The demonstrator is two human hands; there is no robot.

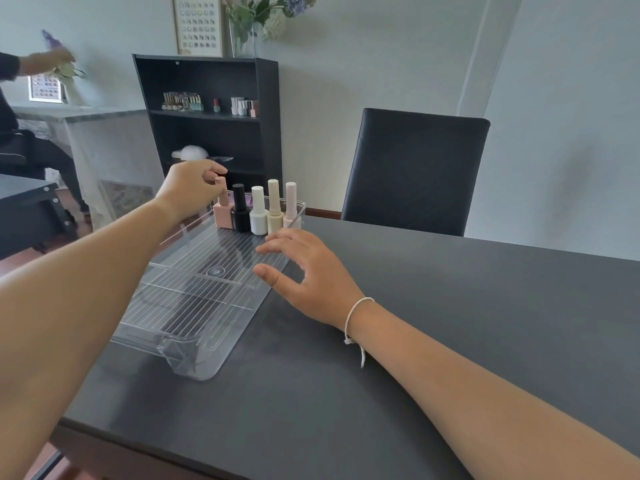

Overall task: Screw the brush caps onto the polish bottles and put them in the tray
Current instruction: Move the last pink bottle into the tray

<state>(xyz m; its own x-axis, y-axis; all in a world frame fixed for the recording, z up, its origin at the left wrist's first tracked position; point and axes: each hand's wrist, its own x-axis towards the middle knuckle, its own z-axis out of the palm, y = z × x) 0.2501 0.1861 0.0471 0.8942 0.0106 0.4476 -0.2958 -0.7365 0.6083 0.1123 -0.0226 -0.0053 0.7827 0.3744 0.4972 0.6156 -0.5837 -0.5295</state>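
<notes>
A clear ribbed plastic tray (194, 299) lies on the dark table (450, 323). Several capped polish bottles stand in a row at its far end: a pink one (222, 213), a black one (240, 211), a white one (258, 213), a beige one (274, 211) and a pale pink one (291, 207). My left hand (188, 190) reaches over the tray's far left corner, and its fingertips pinch the cap of the pink bottle. My right hand (308, 275) rests open at the tray's right rim, fingers spread, holding nothing.
A black chair (414, 171) stands behind the table on the far right. A dark bookshelf (207, 123) with more polish bottles is against the back wall. At the far left, another person's arm (31, 64) reaches over a side table.
</notes>
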